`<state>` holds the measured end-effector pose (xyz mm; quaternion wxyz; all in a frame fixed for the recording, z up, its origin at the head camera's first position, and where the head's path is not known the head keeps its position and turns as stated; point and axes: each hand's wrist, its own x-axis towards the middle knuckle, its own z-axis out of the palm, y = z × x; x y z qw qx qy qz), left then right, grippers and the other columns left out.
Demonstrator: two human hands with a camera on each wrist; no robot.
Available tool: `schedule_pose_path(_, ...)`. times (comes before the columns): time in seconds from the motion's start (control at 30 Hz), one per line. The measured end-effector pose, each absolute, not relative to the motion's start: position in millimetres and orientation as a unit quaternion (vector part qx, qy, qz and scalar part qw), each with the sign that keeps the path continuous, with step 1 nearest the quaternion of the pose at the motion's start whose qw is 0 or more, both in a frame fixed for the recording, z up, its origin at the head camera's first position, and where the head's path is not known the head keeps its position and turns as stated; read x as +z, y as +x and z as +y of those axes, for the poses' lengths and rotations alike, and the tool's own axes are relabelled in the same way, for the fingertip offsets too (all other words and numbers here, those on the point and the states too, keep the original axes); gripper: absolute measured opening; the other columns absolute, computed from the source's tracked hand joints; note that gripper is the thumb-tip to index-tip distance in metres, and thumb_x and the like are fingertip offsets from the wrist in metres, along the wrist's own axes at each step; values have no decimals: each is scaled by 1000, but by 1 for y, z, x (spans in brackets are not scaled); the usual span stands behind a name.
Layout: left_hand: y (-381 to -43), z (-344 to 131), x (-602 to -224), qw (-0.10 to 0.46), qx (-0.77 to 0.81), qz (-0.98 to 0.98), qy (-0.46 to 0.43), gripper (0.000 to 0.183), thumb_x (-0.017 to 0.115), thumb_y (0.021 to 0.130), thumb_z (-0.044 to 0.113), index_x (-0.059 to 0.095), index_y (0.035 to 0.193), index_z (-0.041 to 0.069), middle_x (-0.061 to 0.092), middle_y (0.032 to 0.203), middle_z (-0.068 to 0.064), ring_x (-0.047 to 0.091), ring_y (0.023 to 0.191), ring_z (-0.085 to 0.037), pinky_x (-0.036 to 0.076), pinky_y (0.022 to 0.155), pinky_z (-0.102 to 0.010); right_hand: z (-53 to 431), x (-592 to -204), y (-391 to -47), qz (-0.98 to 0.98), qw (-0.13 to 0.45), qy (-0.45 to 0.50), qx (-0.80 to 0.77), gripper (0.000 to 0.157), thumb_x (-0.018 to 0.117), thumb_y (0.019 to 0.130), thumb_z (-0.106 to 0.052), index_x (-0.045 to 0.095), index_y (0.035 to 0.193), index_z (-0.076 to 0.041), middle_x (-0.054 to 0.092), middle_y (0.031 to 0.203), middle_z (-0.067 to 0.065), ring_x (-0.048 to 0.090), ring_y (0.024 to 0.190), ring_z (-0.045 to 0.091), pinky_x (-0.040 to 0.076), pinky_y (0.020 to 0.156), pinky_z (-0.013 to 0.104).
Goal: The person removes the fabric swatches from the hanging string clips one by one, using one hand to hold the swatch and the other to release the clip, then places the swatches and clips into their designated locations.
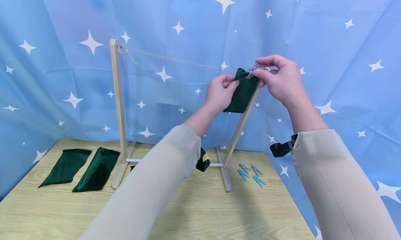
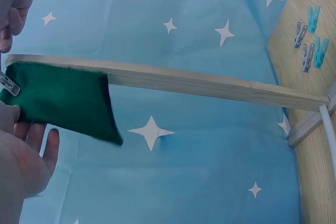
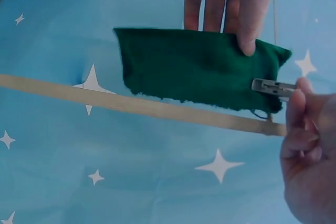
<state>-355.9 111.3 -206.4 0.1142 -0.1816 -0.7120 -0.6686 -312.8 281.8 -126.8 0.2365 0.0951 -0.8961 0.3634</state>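
A small dark green cloth (image 1: 241, 95) hangs over the string (image 1: 175, 60) near the top of the right wooden post. My left hand (image 1: 220, 93) pinches its left edge between thumb and fingers, with the other fingers behind it, as the right wrist view shows. A grey clothespin (image 3: 270, 86) sits over the cloth's top right corner, its tip on the fabric. Thumb and finger of my right hand (image 1: 282, 78) pinch the clothespin's handle end. In the left wrist view the clothespin's tip lies on the cloth (image 2: 63, 95) just above my left thumb.
Two green cloths, one (image 1: 67, 166) left of the other (image 1: 97, 168), lie on the table's left side. The wooden stand has a left post (image 1: 118, 100) and a right post (image 1: 239, 128). Grey clothespins (image 1: 256, 169) and blue clothespins (image 1: 258, 180) lie right of the stand.
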Motion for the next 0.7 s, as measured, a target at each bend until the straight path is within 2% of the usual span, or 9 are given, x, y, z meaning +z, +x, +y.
schedule_pose_path(0.23,-353,101,-206,116,-666,-709,-202,29,65,113,22,74,135,6,80,132,-9,74,125,-21,59,106,-29,280,-128,-310,-894,263,100,350,42,74,107,-31,71,142,-9,65,120,-9,66,71,4,49,64,19)
schedule_pose_path(0.43,-345,92,-205,100,-676,-701,-206,31,66,112,23,74,137,7,79,131,-9,73,121,-21,61,104,-31,277,-128,-306,-887,296,97,340,35,71,108,-31,73,133,-7,66,113,-10,66,72,1,53,68,13)
schedule_pose_path(0.6,-337,84,-204,87,-675,-701,-213,29,66,112,24,74,135,7,77,135,-7,69,127,-19,58,111,-34,276,-128,-305,-866,330,99,362,19,71,108,-24,76,119,-10,66,107,-15,66,69,0,55,72,11)
schedule_pose_path(0.7,-333,79,-204,73,-678,-696,-225,30,65,113,23,71,136,5,78,130,-9,69,123,-20,58,111,-37,278,-129,-303,-851,345,106,382,8,72,107,-19,75,110,-12,67,102,-21,65,66,0,55,69,13)
